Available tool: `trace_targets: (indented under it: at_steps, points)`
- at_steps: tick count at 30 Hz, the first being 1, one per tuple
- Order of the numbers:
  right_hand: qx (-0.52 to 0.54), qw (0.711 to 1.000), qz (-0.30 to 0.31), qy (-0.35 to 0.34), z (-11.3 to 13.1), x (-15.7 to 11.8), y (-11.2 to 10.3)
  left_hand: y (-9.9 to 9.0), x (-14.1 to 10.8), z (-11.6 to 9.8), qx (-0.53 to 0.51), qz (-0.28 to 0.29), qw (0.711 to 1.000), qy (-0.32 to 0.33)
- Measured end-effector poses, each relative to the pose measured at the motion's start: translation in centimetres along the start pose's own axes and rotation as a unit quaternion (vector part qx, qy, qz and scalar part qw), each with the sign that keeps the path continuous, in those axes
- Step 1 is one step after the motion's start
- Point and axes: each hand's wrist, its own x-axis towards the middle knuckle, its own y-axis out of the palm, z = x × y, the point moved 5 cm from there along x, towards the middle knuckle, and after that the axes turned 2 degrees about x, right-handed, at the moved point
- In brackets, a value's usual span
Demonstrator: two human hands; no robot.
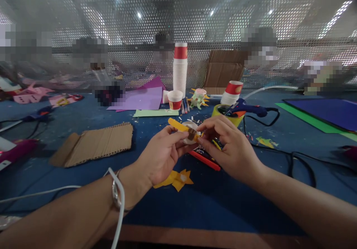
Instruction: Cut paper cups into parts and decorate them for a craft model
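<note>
In the middle of the view my left hand (164, 150) is closed on a small white paper cup (187, 140), with its thumb on a yellow paper strip (177, 125) that crosses the cup. A brown patch (192, 133) shows on or in the cup. My right hand (228, 145) is closed, thumb and forefinger pinching the strip's right end at the cup's edge; the fingertips partly hide that spot. Below my hands lies a yellow paper star shape (181, 179) with a whitish blob on it. Under my right hand is a long red object (205, 160), partly covered.
A blue glue gun (248, 108) rests on a yellow roll (237, 120), its black cable running right. Stacked paper cups (180, 74), a red-and-white cup (175, 101) and purple paper (142, 98) stand behind. Corrugated cardboard (103, 143) lies left. A white cable (120, 200) crosses my left wrist.
</note>
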Motion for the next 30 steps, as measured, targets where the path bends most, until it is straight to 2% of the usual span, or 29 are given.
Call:
trace_targets:
  at_steps: [9, 16, 21, 23, 27, 30]
  points:
    - [0.033, 0.999, 0.010, 0.042, -0.6, 0.0, 0.0, -0.1, 0.1, -0.2, -0.002, 0.031, 0.999, 0.012]
    - [0.054, 0.997, 0.014, 0.057, -0.9, -0.1, 0.0, 0.1, 0.2, -0.4, 0.027, 0.023, 0.999, 0.025]
    - [0.016, 0.998, 0.014, 0.061, -1.2, 0.2, -0.5, -0.8, 0.9, -1.2, 0.026, -0.007, 0.998, 0.057]
    - [-0.014, 0.998, 0.039, 0.042, -1.3, 0.4, -0.3, -1.2, 1.2, -1.6, 0.021, -0.025, 0.997, 0.071]
    - [-0.082, 0.987, 0.135, -0.030, -1.5, 0.2, 1.1, -1.7, 1.6, -1.9, 0.015, -0.042, 0.995, 0.084]
    - [-0.113, 0.975, 0.188, -0.046, -1.9, -0.1, 2.1, -1.7, 1.7, -1.8, 0.008, -0.051, 0.995, 0.081]
